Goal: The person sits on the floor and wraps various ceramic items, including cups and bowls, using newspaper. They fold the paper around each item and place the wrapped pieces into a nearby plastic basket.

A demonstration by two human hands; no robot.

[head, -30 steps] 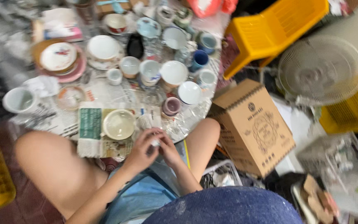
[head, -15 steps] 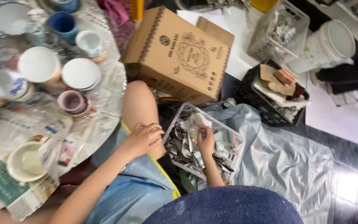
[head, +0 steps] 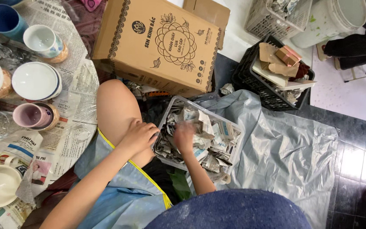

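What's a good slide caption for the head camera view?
Right hand digs in basket of crumpled newspaper; left hand rests on knee.

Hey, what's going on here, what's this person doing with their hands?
A seated person is reaching into a light plastic basket full of crumpled newspaper scraps on the floor. The right hand is in among the scraps, blurred, so its grip cannot be told. The left hand rests curled on the knee at the basket's edge. To the left, a newspaper-covered table holds cups and bowls, including a pink cup. A cardboard box stands behind the basket.
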